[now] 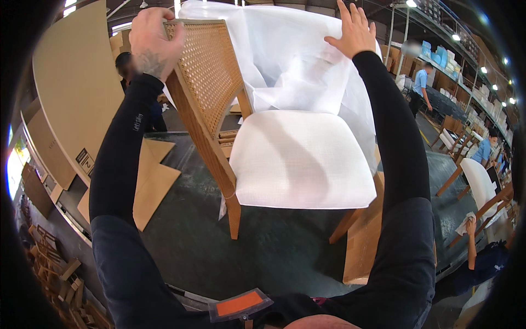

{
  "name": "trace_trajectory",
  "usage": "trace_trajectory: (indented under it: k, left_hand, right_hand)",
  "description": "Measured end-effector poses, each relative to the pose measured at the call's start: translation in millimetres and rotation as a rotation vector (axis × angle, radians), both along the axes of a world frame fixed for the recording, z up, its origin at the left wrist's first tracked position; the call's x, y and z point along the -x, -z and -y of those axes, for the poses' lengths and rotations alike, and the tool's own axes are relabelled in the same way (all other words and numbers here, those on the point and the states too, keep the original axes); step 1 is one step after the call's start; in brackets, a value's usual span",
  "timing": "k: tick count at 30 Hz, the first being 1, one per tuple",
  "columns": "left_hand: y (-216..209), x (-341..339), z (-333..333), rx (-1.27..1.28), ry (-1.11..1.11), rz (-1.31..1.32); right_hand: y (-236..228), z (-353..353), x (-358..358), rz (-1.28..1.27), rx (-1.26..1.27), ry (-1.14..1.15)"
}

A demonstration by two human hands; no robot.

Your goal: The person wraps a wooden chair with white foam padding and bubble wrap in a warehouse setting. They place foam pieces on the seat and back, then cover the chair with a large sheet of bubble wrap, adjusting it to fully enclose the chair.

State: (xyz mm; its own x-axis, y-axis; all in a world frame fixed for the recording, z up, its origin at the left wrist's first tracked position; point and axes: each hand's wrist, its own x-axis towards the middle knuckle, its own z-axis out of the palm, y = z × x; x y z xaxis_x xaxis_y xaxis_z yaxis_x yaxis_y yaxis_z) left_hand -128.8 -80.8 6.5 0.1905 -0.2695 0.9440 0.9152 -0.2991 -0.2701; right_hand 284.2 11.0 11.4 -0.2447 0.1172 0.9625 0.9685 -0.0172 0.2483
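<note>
A wooden chair (205, 148) with a woven cane back (205, 60) and a white padded seat (301, 162) stands on the dark green work surface (274, 247), its back to the left. At the top corner of that back, my left hand (156, 44) is curled over the rail. Thin white translucent wrapping (290, 49) hangs behind and above the seat. My right hand (356, 30) is raised at the wrapping's upper right, its fingers spread; whether the palm presses on it I cannot tell.
Large cardboard sheets (66, 82) lean at the left, and a flat cardboard piece (159, 181) lies nearby. Below the seat's right side is a brown carton (364, 247). At right, a co-worker's hand (470, 226) touches another white-seated chair (478, 178). More people work farther back.
</note>
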Motion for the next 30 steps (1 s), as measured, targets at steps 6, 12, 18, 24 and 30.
trace_trajectory:
  k: [6, 12, 18, 24, 30]
  left_hand:
    - [21, -7, -11, -0.076, 0.056, 0.039]
    - [-16, 78, -40, 0.188, 0.71, 0.417]
    - [21, 91, -103, 0.831, 0.493, 0.045]
    - [37, 111, -119, 0.837, -0.175, 0.328]
    - [-1, 244, -21, 0.049, -0.386, 0.228]
  right_hand:
    - [-37, -30, 46, -0.048, 0.682, 0.024]
    - [-47, 19, 120, -0.012, 0.186, -0.441]
    - [-84, 148, 160, 0.246, -0.02, -0.963]
    - [-99, 228, 171, 0.456, 0.138, -0.83]
    - [-76, 274, 46, 0.185, 0.358, -0.321]
